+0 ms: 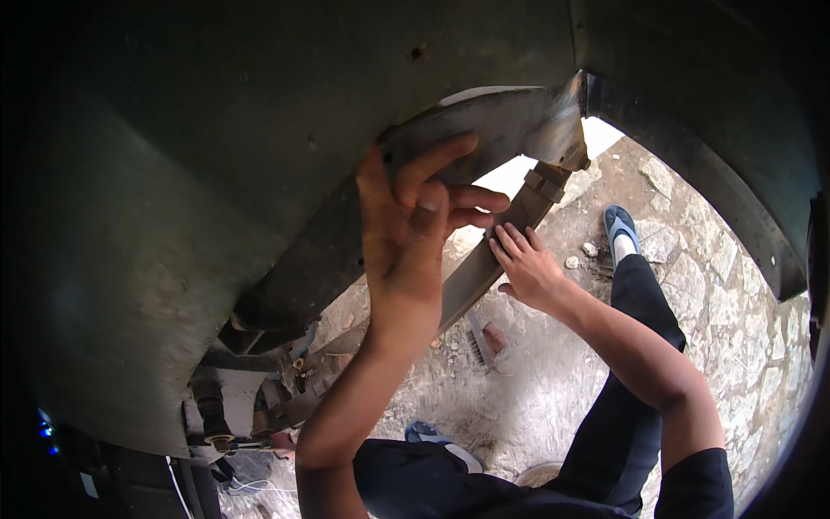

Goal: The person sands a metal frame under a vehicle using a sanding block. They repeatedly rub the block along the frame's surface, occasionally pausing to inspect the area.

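My left hand is raised in front of a dark metal rail under a large dark green panel. Its fingers are apart and partly curled, and I see nothing in them. Whether the fingertips touch the rail I cannot tell. Lower and to the right, my right hand lies with outstretched fingers on a long flat metal bar that looks like a leaf spring. A clip wraps the bar near its upper end, beside a rusty bracket.
A wire brush lies on the dusty stone ground, beside a reddish stone piece. A curved dark edge arches at the right. Metal parts with a bolt hang at the lower left, near a white cable.
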Demonstrator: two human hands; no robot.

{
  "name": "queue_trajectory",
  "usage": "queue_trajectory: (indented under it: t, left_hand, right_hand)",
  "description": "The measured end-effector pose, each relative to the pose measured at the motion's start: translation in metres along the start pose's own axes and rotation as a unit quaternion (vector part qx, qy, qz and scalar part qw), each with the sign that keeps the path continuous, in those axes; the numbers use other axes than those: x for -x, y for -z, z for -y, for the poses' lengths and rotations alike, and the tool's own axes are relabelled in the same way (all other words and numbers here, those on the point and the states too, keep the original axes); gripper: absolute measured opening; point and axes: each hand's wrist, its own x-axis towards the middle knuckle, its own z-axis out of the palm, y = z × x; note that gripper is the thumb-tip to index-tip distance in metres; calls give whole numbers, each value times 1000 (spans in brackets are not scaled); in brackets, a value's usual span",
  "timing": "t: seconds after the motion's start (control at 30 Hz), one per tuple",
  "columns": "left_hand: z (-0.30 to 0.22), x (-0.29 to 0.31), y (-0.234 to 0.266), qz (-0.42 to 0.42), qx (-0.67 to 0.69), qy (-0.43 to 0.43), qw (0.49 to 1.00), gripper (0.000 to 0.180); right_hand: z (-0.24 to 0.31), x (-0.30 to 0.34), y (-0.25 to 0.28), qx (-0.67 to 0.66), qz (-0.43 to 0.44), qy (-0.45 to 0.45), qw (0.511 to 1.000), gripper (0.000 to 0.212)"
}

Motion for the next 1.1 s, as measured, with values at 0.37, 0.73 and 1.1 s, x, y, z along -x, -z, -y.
queue_trajectory:
  t: [0.37,0.73,1.1]
  left_hand:
    - [-8,0,9,-16,166,39,985,63]
    - [-5,-1,16,47,250,42,966,71]
    - [-1,-1,21,65,257,42,963,69]
  right_hand:
    - [0,0,1,-7,-8,8,1000,88]
    - [0,-4,8,-27,0,-2,1000,87]
    - [-7,-10,11,-36,-29,5,999,79]
